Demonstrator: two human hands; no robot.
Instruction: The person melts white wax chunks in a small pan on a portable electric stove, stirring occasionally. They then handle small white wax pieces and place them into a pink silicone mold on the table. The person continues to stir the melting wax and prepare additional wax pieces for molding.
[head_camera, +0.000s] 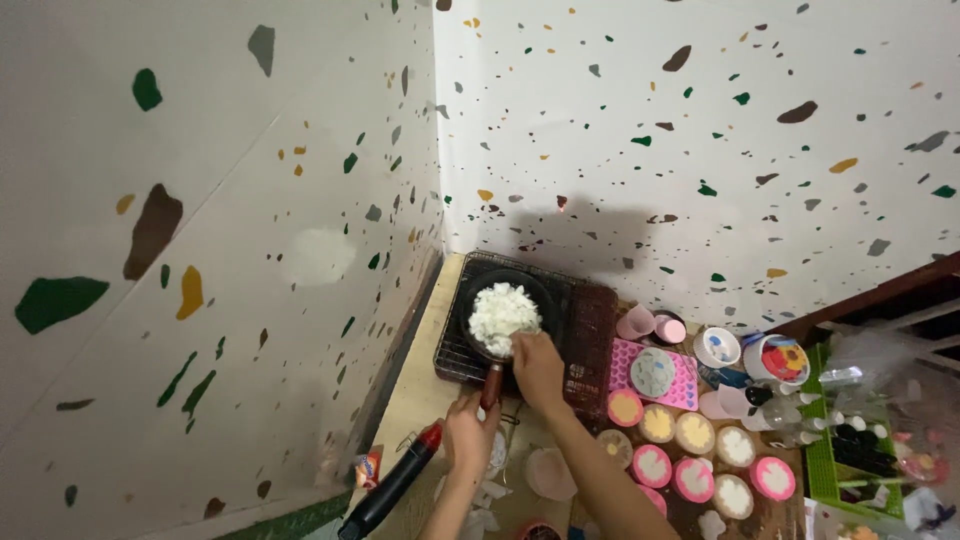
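A small dark pan (540, 290) full of white flakes (503, 314) stands on a wire rack (590, 345) over a dark hotplate in the corner. My left hand (470, 432) grips the pan's brown handle (491, 384). At the pan's near rim, my right hand (538, 368) reaches into the white flakes; whether it holds a tool I cannot tell.
A black and red heat gun (392, 484) lies at the left of the wooden table. To the right are a pink silicone mould (678, 385), several small pink and cream cups (700, 450), pots and a green basket (850, 460) of bottles. Speckled walls enclose the corner.
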